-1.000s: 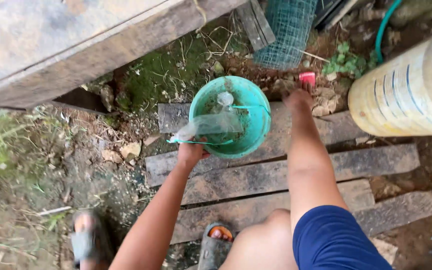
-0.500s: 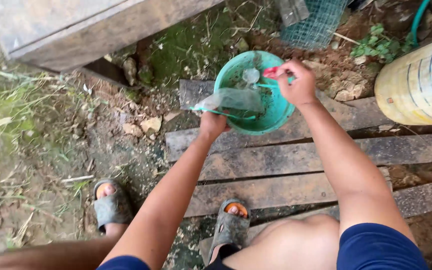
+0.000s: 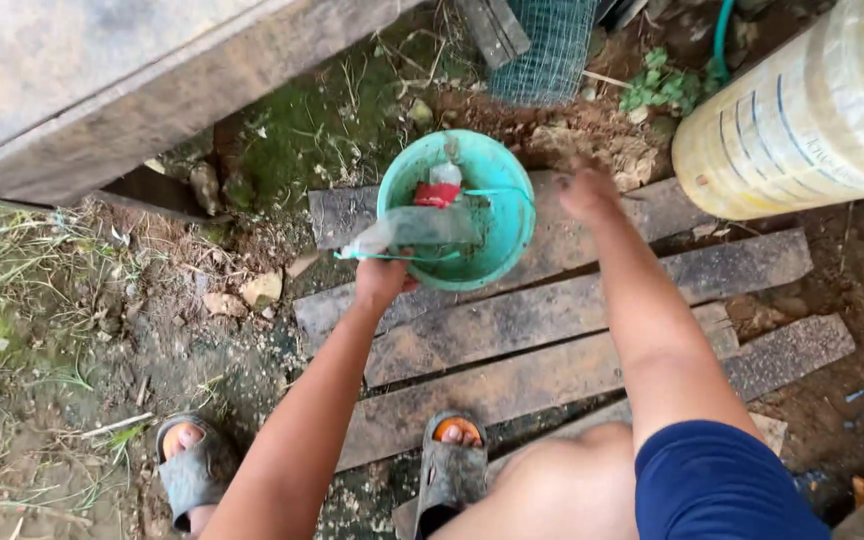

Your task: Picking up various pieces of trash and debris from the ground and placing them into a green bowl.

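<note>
On muddy planks (image 3: 572, 320) a teal bucket (image 3: 497, 255) is sitting, the left hand (image 3: 382, 282) gripping its near rim with a clear bag (image 3: 417, 228), while the right hand (image 3: 590, 192), grip unclear, is hovering just right of the bucket, a red cap (image 3: 436, 194) lying inside.

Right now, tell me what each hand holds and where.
Left hand grips the green bucket by its near rim, alongside a clear plastic bag. Right hand holds nothing visible.

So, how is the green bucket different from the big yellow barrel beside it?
The green bucket stands upright with its mouth open, while the yellow barrel lies on its side. The bucket looks much smaller than the barrel. The left hand touches the bucket's rim; no hand touches the barrel. Both are round containers.
</note>
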